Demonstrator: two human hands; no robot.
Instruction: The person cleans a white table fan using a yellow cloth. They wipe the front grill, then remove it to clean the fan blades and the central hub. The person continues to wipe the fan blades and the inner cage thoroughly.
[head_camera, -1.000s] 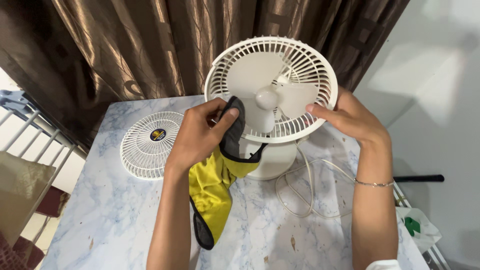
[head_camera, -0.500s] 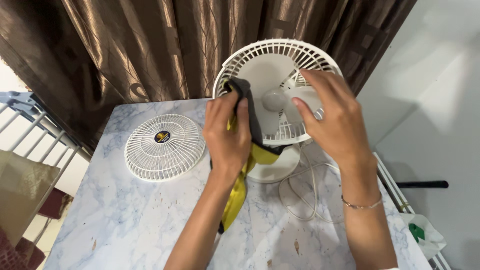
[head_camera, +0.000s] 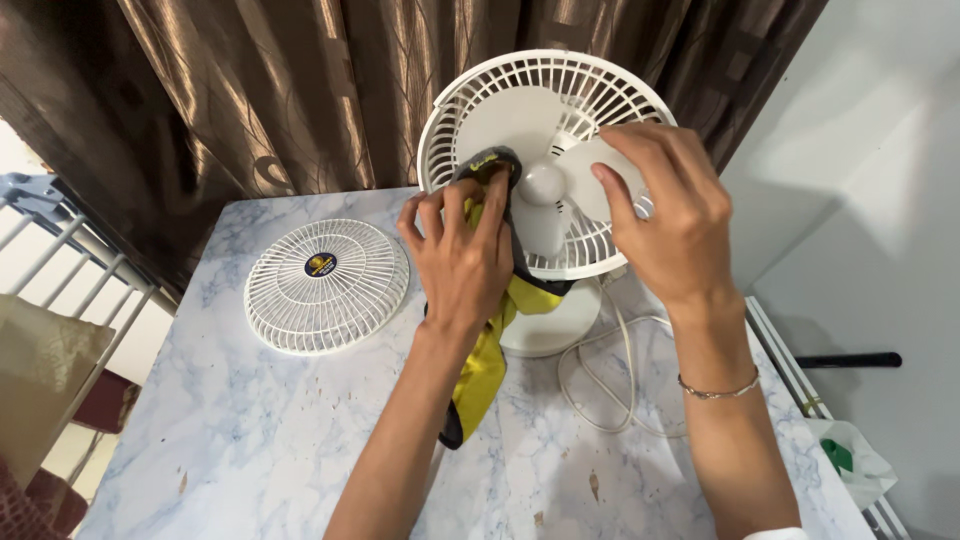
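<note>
Left hand (head_camera: 463, 258) is reaching up from the lower middle, fingers curled in a closed grip around the yellow cloth (head_camera: 487, 352), pressing its dark-edged end against the fan blades (head_camera: 520, 130) at the left of the hub. Rest of the cloth is hanging down along the forearm, long axis running near-vertical toward the worktop (head_camera: 250, 430). Right hand (head_camera: 668, 215) is coming in from the lower right, fingers spread and bent, resting on the right blade and rear guard (head_camera: 610, 95); its grip is loose, not clamped on anything. White fan (head_camera: 545, 320) is standing upright at the back of the worktop, open face tilting toward the camera, front grille off. Detached grille (head_camera: 325, 285) is lying flat to the left, well apart from the hands. White cord (head_camera: 600, 385) is looping beside the base. Brown curtain (head_camera: 300, 90) is hanging right behind; white rail (head_camera: 60, 260) at left.
</note>
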